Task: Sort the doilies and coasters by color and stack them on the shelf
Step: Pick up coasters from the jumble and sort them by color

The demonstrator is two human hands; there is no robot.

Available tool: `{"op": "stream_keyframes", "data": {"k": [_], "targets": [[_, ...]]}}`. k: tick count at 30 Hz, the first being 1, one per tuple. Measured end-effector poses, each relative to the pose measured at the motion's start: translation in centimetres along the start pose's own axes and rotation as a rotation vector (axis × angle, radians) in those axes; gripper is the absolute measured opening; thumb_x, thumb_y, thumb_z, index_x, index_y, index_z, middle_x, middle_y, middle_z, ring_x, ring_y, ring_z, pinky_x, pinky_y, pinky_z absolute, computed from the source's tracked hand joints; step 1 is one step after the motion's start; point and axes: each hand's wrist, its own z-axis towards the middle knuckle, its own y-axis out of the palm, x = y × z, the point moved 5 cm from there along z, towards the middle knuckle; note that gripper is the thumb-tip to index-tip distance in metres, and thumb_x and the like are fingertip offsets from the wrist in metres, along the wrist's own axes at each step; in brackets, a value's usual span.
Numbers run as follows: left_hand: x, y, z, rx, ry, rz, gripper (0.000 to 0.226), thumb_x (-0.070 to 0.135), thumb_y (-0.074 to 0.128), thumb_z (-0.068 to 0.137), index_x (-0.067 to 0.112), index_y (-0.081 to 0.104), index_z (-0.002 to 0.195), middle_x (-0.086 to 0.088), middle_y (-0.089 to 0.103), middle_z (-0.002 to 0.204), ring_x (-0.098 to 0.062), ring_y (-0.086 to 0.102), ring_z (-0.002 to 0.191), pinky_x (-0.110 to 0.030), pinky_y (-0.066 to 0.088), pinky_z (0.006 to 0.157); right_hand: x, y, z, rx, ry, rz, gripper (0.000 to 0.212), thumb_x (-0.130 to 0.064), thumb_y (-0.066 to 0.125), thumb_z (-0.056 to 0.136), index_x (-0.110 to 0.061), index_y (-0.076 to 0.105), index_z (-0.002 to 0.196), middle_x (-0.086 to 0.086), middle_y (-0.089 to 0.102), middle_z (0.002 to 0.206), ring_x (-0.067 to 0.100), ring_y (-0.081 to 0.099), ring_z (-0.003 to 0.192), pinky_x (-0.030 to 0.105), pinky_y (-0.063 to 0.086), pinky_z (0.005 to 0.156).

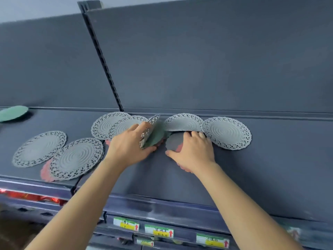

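On the shelf point(252, 177), left hand point(129, 147) gripping lacy doilies point(151, 129), right hand point(194, 150) clasping scalloped grey coaster point(173, 141)

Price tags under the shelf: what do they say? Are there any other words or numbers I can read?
Four price tags below the shelf: dark print on yellow strips, too blurred to read.
Each tag carries a red up arrow: a sign, no words.
Grey doilies: lace pattern only, no writing.
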Motion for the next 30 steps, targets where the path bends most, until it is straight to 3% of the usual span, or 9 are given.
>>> {"op": "stream_keyframes", "data": {"k": [5,10,12,14,16,19,23,27,30], "targets": [[0.6,-0.3,-0.5,0.084,-0.01,0.071,0.033,0.027,0.047,0.096,0.026,0.051,0.129,0.0,0.057,0.113,-0.032,0.061,0.093,-0.031,0.038,0.06,-0.5,-0.4,-1.8,0.05,-0.189,0.134,0.034,-0.052,0.046,0.076,-0.022,0.047,0.06,-0.002,0.063,0.07,0.025,0.052,0.08,0.031,0.037,0.07],[0.3,-0.5,-0.1,0.064,-0.122,0.044,0.026,0.026,0.045,0.097,0.019,0.061,0.116,0.003,0.055,0.122,-0.029,0.058,0.101,-0.031,0.039,0.066,1.0,-1.2,-2.6,-0.028,-0.193,0.339,0.039,-0.031,0.045,0.088,-0.013,0.037,0.054,0.0,0.044,0.051,0.024,0.043,0.058,0.033,0.032,0.054],[0.4,0.6,-0.5,-0.016,-0.106,0.058,0.03,0.041,0.052,0.093,0.022,0.066,0.112,0.01,0.051,0.132,-0.023,0.055,0.112,-0.032,0.045,0.075,1.4,-1.1,-3.1,-0.044,-0.186,0.42,0.034,-0.034,0.048,0.088,-0.013,0.054,0.063,-0.001,0.056,0.059,0.021,0.05,0.062,0.033,0.04,0.061],[0.4,2.0,-1.4,-0.016,-0.082,0.072,0.042,0.051,0.053,0.089,0.023,0.064,0.118,0.008,0.048,0.14,-0.022,0.049,0.122,-0.036,0.045,0.091,1.5,-0.5,-3.8,-0.07,-0.176,0.419,0.032,-0.045,0.057,0.084,-0.019,0.07,0.098,-0.005,0.069,0.103,0.016,0.06,0.099,0.029,0.045,0.087],[0.3,2.7,-2.4,0.015,-0.066,0.081,0.068,0.068,0.046,0.081,0.021,0.055,0.13,0.004,0.049,0.14,-0.024,0.047,0.125,-0.037,0.038,0.101,1.7,0.2,-4.2,-0.097,-0.183,0.357,0.059,-0.057,0.064,0.075,-0.023,0.06,0.124,-0.009,0.054,0.135,0.009,0.047,0.125,0.027,0.037,0.105],[-0.2,1.9,-2.9,0.123,-0.045,-0.047,0.078,0.066,0.04,0.079,0.014,0.047,0.137,-0.004,0.055,0.133,-0.027,0.049,0.121,-0.039,0.037,0.1,1.7,0.3,-4.0,-0.091,-0.159,0.355,0.082,-0.071,0.066,0.064,-0.026,0.051,0.13,-0.011,0.047,0.136,0.011,0.043,0.126,0.035,0.038,0.105],[-3.2,-0.9,-2.9,0.397,-0.185,-0.431,0.052,-0.001,0.055,0.085,0.004,0.045,0.136,-0.013,0.052,0.128,-0.031,0.051,0.114,-0.038,0.045,0.093,0.7,0.1,-2.9,-0.142,-0.058,0.29,0.085,-0.062,0.075,0.057,-0.029,0.045,0.129,-0.003,0.048,0.129,0.019,0.038,0.124,0.039,0.039,0.1],[-9.1,-2.6,-2.5,0.514,-0.564,-0.743,0.06,-0.009,0.06,0.08,0.013,0.043,0.133,-0.006,0.047,0.129,-0.024,0.058,0.1,-0.027,0.047,0.089,0.0,-0.3,-1.0,-0.256,0.073,0.196,0.087,-0.051,0.084,0.054,-0.021,0.046,0.126,0.006,0.049,0.129,0.028,0.04,0.122,0.035,0.036,0.097],[-12.1,-3.4,-2.3,0.585,-0.674,-0.913,0.065,-0.011,0.065,0.075,0.016,0.044,0.13,0.002,0.047,0.117,-0.018,0.058,0.094,-0.042,0.053,0.09,-0.2,-0.7,0.4,-0.221,0.122,0.294,0.063,-0.024,0.085,0.065,-0.012,0.058,0.12,0.005,0.06,0.125,0.025,0.055,0.116,0.03,0.045,0.091]]}}
